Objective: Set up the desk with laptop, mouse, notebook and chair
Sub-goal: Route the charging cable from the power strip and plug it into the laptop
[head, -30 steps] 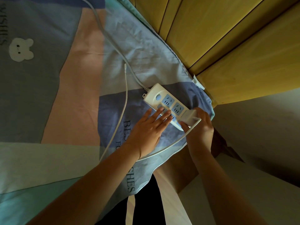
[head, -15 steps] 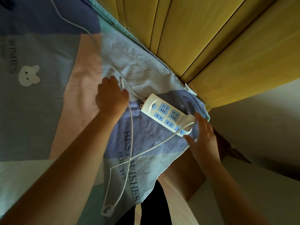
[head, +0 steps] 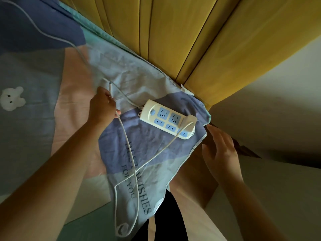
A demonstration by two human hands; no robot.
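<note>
A white power strip (head: 163, 117) with blue sockets lies on the patchwork bed sheet (head: 52, 80). A white charger (head: 188, 121) is plugged into its right end. The thin white charging cable (head: 139, 164) runs from the charger down in a long loop and back up to my left hand (head: 102, 108), which grips it near its plug tip (head: 110, 85). My right hand (head: 220, 150) hovers with relaxed fingers off the bed's corner, just right of the strip, touching nothing. No laptop, mouse, notebook or chair is in view.
The strip's own thicker white cord (head: 43, 33) trails up and left across the bed. A yellow wooden headboard (head: 191, 40) stands behind the bed, a pale wall (head: 269, 110) to its right. My dark trousers (head: 166, 220) show at the bottom.
My left hand left the strip, reached up-left and took hold of the cable's free end. My right hand let go of the charger and drew back to the right.
</note>
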